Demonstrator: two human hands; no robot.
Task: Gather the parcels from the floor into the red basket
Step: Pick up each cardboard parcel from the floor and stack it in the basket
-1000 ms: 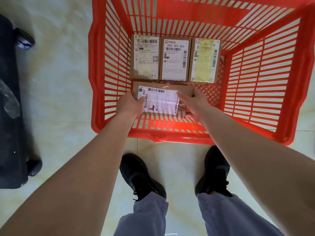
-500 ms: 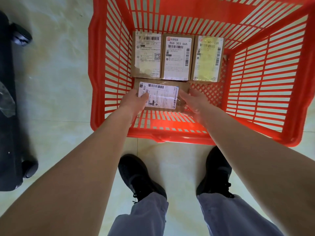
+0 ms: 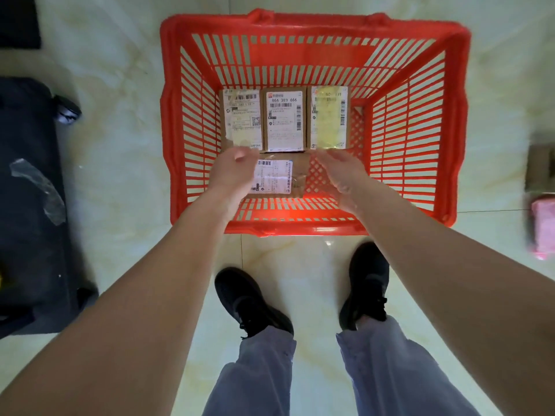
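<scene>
Head view shows your left hand point(image 3: 231, 172) and right hand point(image 3: 342, 172) hovering loose-fingered and empty above the fourth parcel point(image 3: 277, 177), which lies flat on the red basket point(image 3: 315, 228) floor by its near wall, behind it three parcels point(image 3: 283, 120) along the far wall.

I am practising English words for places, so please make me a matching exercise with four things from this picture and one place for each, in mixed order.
Things:
1. red basket
2. parcel labelled 866 303 666
3. pink parcel
4. fourth parcel

Places:
A. on the floor at the right edge of the view
B. middle of the far row inside the basket
C. on the floor in front of the black shoes
D. in the basket, nearer the person than the row, between the two hands

Pairs: 1-C, 2-B, 3-A, 4-D
</scene>
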